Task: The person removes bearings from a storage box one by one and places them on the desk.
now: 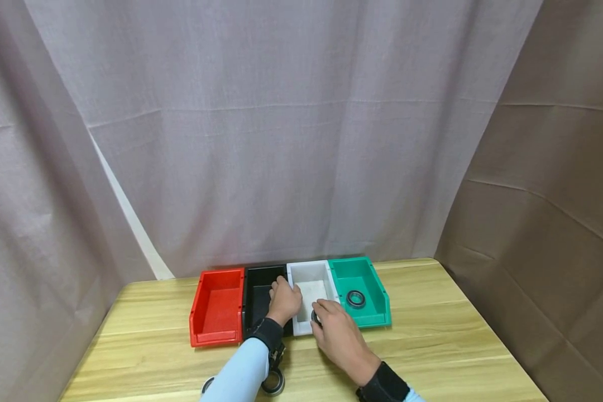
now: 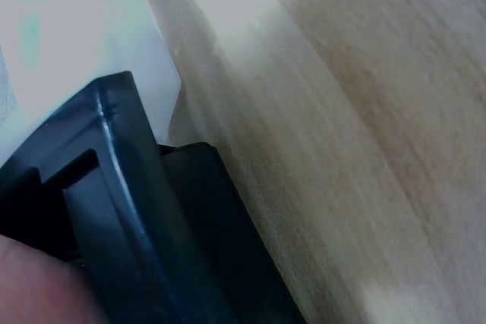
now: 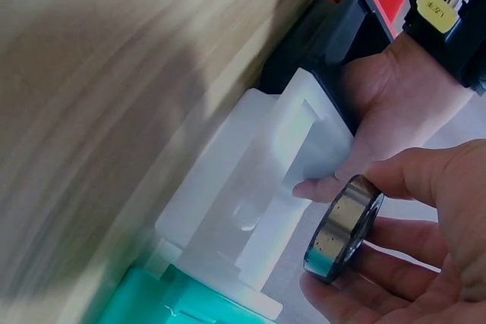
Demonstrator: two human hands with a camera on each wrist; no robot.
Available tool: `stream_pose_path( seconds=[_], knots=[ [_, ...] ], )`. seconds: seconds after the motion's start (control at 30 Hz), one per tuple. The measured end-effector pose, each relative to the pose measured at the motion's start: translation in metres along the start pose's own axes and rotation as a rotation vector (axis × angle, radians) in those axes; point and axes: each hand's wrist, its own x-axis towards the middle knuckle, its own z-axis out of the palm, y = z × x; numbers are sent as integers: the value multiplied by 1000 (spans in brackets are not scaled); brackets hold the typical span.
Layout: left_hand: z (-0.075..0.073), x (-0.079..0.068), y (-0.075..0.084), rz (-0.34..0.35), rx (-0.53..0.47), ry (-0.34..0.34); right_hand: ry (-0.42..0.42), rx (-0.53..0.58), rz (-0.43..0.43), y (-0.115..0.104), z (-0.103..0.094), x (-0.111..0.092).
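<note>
My right hand (image 1: 339,338) pinches a ring-shaped metal ball bearing (image 3: 342,229) between thumb and fingers, just over the front of the white bin (image 1: 309,271). The bearing's shiny outer band faces the right wrist camera. My left hand (image 1: 285,301) reaches down into the black bin (image 1: 265,274). In the right wrist view its thumb stretches over the white bin beside it. The left fingertips are hidden behind the bin wall, so I cannot tell whether they hold anything. Another bearing (image 1: 355,299) lies flat in the green bin (image 1: 369,321).
The red bin (image 1: 218,304) stands at the left end of the row. Two more bearings lie on the wooden table (image 1: 447,335) near the left forearm: one bearing (image 1: 273,383) beside it, another bearing (image 1: 207,384) partly covered by the sleeve. Grey curtains (image 1: 281,139) hang behind the table.
</note>
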Motion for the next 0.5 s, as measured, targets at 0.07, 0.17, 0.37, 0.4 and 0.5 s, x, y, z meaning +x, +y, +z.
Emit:
stream_pose_path(
  seconds=[0.07, 0.17, 0.37, 0.4, 0.5],
  knots=[
    [0, 0, 0, -2, -4, -2, -18, 8, -1, -1, -1, -2],
    [1, -1, 0, -3, -12, -3, -55, 17, -29, -1, -4, -6],
    [1, 0, -1, -5, -2, -2, -165, 13, -106, -1, -11, -15],
    [1, 0, -1, -5, 0, -1, -182, 12, -117, -2, -11, -17],
    [1, 1, -1, -4, 0, 5, -232, 10, -145, -2, -11, -22]
  ],
)
